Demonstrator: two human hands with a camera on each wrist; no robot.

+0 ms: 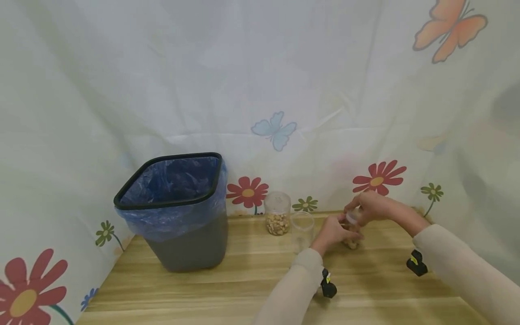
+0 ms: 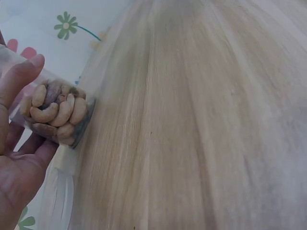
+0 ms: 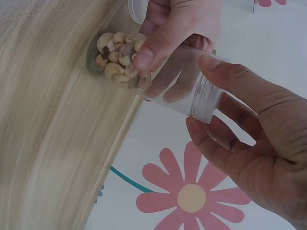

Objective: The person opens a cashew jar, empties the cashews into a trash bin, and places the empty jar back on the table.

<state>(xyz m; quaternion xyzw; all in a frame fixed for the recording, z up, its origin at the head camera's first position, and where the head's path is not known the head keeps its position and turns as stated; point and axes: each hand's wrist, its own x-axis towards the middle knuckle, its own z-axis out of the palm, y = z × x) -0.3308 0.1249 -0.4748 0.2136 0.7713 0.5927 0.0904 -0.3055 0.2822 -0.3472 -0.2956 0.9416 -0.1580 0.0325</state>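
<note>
The left hand [image 1: 334, 232] grips a clear jar [image 3: 183, 99] round its body, and the right hand [image 3: 256, 120] pinches its lid [image 3: 206, 100] between thumb and fingers; how tightly the lid sits, I cannot tell. Nuts [image 3: 117, 56] fill the jar's lower part, partly covered by the left thumb; the left wrist view cuts off its top. Left of the hands stand a faint, transparent container [image 1: 302, 234], then another nut jar [image 1: 278, 224]. Farther left, a lined bin [image 1: 188, 248] hides its bottom.
</note>
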